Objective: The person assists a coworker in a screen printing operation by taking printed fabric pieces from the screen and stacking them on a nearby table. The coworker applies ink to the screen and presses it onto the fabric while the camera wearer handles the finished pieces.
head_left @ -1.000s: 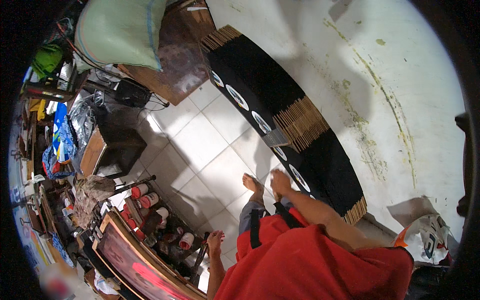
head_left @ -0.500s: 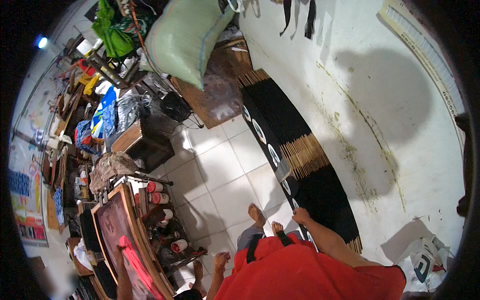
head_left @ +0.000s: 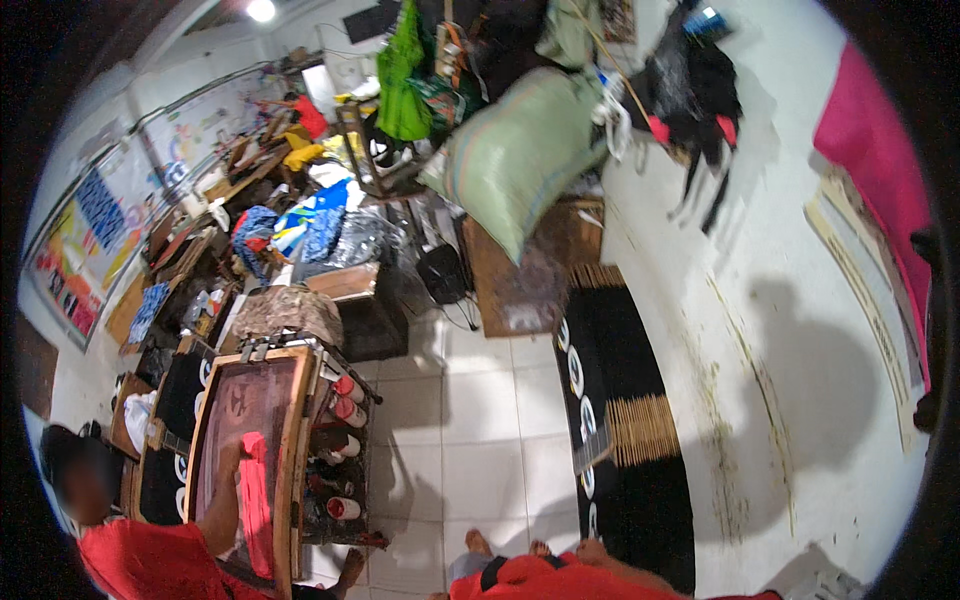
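Right of the nearer, right hand (head_left: 592,551) (its fingers' spread cannot be told), the black panel stack (head_left: 640,515) runs forward.

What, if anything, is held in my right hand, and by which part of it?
It cannot be told: the right hand appears at the left edge of the black stack, too small and unclear to show any grip.

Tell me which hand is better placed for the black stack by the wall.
Likely the right hand: it is close beside the black stack, though contact is unclear. The left hand barely shows at the lower edge, farther away.
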The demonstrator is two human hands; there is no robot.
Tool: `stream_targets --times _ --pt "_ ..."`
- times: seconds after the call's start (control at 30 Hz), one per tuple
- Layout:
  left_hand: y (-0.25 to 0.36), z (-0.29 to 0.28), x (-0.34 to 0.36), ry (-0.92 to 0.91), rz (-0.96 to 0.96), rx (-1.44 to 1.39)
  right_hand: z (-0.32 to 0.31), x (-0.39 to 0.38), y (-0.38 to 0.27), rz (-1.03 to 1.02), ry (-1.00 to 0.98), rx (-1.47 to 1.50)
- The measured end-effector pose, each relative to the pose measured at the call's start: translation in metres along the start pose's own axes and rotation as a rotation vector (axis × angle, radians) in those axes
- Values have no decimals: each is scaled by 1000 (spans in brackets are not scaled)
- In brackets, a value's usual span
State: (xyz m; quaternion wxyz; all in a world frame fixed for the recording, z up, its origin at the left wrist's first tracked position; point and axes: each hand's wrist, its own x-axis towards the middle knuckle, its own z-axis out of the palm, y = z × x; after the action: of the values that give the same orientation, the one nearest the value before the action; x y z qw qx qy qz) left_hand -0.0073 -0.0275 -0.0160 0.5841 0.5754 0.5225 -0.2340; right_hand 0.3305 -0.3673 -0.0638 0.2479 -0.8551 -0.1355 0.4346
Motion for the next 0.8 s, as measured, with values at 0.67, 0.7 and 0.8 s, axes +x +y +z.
stream_targets --times 0.67,0.7,0.8 --pt "25 -120 78 -64 217 47 -6 117 -127 -108 -298 1101" --pt "24 -117 81 -71 190 93 -5 118 -119 -85 10 260" --pt "23 -106 85 -70 134 187 1 108 -86 -194 -210 755"
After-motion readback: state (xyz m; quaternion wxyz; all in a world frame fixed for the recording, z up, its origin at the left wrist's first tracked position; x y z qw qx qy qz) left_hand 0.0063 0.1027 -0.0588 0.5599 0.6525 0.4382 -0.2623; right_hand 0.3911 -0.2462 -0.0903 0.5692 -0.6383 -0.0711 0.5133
